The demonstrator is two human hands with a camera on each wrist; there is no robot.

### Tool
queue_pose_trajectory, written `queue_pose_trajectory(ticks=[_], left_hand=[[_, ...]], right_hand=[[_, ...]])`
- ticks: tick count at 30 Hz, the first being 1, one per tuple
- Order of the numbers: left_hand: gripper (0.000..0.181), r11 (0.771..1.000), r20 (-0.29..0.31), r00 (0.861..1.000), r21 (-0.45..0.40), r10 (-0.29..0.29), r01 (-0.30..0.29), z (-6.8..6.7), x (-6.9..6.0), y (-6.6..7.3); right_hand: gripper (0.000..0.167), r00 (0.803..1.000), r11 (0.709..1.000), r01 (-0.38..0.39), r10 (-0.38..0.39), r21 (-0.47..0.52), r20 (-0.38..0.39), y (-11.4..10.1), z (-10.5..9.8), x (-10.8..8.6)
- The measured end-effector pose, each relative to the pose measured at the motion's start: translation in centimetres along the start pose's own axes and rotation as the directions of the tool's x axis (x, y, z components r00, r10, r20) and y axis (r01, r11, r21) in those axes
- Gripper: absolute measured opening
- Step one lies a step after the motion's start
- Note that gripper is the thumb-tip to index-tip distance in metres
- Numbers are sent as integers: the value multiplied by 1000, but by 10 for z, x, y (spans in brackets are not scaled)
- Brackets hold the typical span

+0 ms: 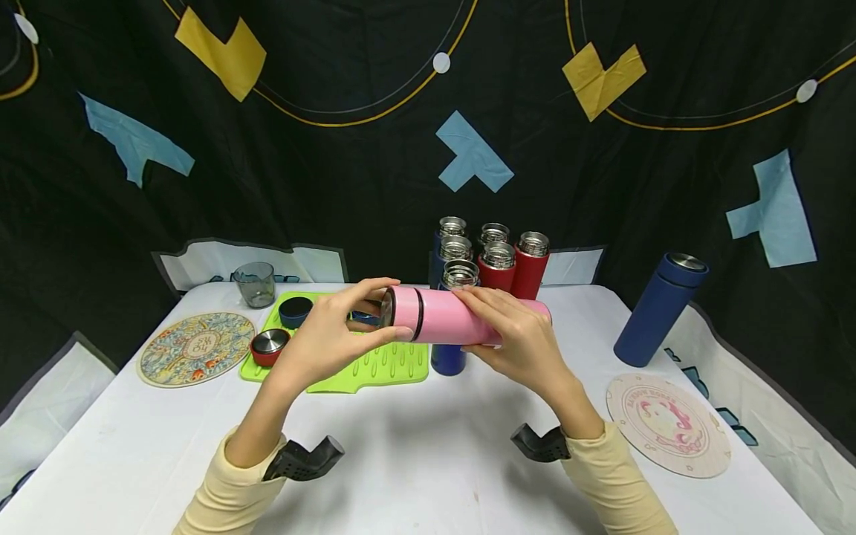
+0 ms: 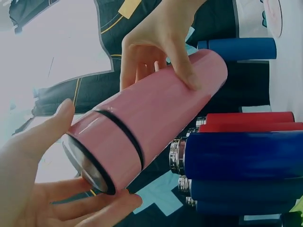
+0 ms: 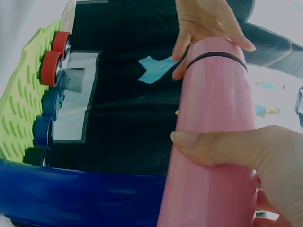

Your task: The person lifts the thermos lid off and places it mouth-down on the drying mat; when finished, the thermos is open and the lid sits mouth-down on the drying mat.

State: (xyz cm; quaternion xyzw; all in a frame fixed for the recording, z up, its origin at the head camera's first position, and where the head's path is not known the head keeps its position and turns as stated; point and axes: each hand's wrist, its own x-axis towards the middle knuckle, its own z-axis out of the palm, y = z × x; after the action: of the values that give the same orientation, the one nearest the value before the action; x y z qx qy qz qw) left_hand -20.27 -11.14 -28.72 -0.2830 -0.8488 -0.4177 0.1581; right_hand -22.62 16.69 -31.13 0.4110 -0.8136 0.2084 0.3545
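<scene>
A pink thermos (image 1: 448, 316) is held on its side above the table, its lid end pointing left. My right hand (image 1: 518, 331) grips the body, thumb lying along it in the right wrist view. At the other end my left hand (image 1: 328, 334) has thumb and fingers about the pink lid (image 2: 106, 151), which has a silver top and sits on the thermos above a black ring. Behind the thermos stand several lidless bottles, including a red bottle (image 1: 531, 264) and a blue bottle (image 2: 236, 153), with bare metal necks.
A green mat (image 1: 394, 368) carries loose lids, among them a red lid (image 1: 270, 346) and a dark blue lid (image 1: 295, 312). A glass cup (image 1: 255, 284) stands at the back left, near a patterned round mat (image 1: 194, 349). Rightward are a capped blue thermos (image 1: 658, 312) and a pink-white round mat (image 1: 669, 425).
</scene>
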Motion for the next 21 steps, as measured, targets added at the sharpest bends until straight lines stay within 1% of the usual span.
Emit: queue_pose_trajectory(ticks=[2, 4, 5, 7, 10, 11, 13, 14, 15, 16, 18, 21], left_hand=[[70, 999, 37, 999, 13, 39, -39, -1, 0, -1], [76, 994, 62, 993, 23, 105, -107, -2, 0, -2], [78, 989, 69, 987, 22, 144, -146, -2, 0, -2], [82, 975, 72, 973, 21, 221, -223, -3, 1, -2], [81, 948, 65, 945, -17, 319, -319, -4, 2, -1], [79, 940, 62, 938, -27, 342, -341, -4, 2, -1], [75, 929, 51, 928, -40, 369, -367, -4, 2, -1], [73, 928, 43, 928, -43, 371, -370, -4, 2, -1], [71, 930, 33, 930, -42, 366, -365, -4, 2, -1], [70, 936, 22, 936, -38, 351, -350, -4, 2, -1], [67, 951, 3, 952, -36, 307, -307, -3, 1, -1], [65, 976, -29, 977, -41, 212, -213, -2, 0, -1]], right_hand=[[80, 1000, 1000, -3, 3, 18, 2, 1, -1, 0], [78, 1000, 998, -10, 9, 61, 8, 2, -1, 0], [77, 1000, 996, -16, 14, 89, 15, 3, -2, -1], [77, 999, 988, -33, 27, 151, 39, 4, -3, -2], [78, 995, 971, -70, 52, 228, 85, 5, -5, -3], [78, 993, 967, -80, 58, 241, 98, 5, -6, -3], [79, 991, 962, -97, 69, 254, 118, 5, -6, -3], [79, 990, 961, -103, 74, 255, 121, 5, -6, -3], [79, 990, 963, -103, 75, 251, 119, 5, -6, -3], [79, 991, 965, -102, 76, 242, 114, 5, -6, -3], [79, 994, 973, -87, 69, 212, 89, 5, -5, -3], [78, 999, 989, -43, 38, 144, 37, 4, -4, -2]])
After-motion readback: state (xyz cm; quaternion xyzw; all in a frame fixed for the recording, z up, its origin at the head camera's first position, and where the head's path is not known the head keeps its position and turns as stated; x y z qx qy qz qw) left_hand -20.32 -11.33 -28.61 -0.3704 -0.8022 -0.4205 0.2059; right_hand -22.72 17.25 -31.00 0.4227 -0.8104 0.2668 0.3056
